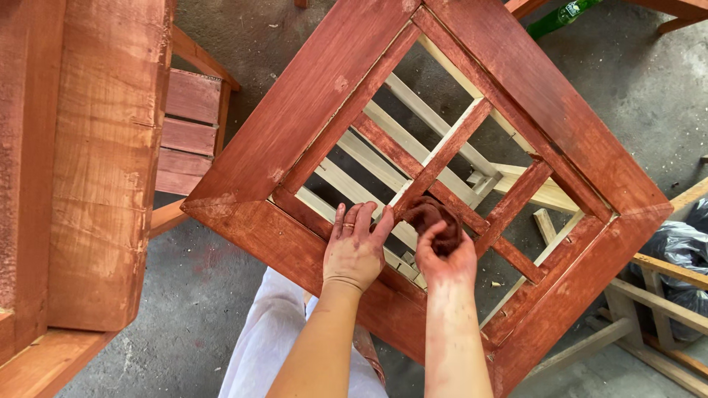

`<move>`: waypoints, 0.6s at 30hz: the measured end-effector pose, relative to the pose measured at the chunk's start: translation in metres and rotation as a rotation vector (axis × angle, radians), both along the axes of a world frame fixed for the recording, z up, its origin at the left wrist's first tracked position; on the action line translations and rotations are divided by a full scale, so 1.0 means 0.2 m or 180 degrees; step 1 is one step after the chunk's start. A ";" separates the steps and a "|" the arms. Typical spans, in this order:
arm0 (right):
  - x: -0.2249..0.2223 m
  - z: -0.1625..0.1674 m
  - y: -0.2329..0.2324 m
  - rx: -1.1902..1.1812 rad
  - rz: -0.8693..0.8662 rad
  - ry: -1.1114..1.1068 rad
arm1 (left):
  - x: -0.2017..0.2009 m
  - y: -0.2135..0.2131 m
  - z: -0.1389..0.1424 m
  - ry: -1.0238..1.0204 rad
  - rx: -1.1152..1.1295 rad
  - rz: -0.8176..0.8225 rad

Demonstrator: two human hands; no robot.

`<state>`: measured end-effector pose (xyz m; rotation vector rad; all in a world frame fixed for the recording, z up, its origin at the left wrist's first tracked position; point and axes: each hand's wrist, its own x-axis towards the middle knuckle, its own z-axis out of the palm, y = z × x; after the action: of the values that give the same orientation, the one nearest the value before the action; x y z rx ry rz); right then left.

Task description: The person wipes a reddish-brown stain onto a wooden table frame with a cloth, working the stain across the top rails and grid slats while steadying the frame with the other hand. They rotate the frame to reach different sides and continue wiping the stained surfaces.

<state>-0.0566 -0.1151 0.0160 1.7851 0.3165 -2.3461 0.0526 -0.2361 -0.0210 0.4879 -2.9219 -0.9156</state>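
Observation:
A square wooden table frame [310, 96], stained red-brown, stands tilted like a diamond below me, with a cross of red slats [450, 147] in its open middle. My left hand [356, 247] lies flat, fingers spread, on the frame's near inner edge. My right hand [446, 254], smeared with red stain, clutches a dark stain-soaked rag [431, 217] pressed against the centre slat. Pale unstained slats [383, 166] of a lower shelf show through the openings.
A tall stained wooden piece [103, 162] rises at the left, with a slatted red bench [190, 129] behind it. Bare wooden frames [649, 309] and a black plastic bag [678, 247] lie at the right. A green bottle [560, 16] rests on the concrete floor.

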 end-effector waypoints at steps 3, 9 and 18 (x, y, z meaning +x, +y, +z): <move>0.05 0.07 0.17 0.0125 -0.0391 0.0164 | 0.00 0.00 0.00 -0.0011 -0.0004 -0.0003; 0.01 -0.02 0.20 0.1005 0.0415 0.0368 | 0.00 0.01 0.02 -0.0059 -0.0002 -0.0047; 0.33 0.10 -0.10 0.2299 0.1502 0.0311 | 0.04 0.00 0.07 0.0258 0.0179 0.0035</move>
<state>0.0092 -0.1342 0.0357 1.5680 1.5683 -2.0953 0.0602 -0.2360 -0.0076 0.4580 -2.8251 -0.9944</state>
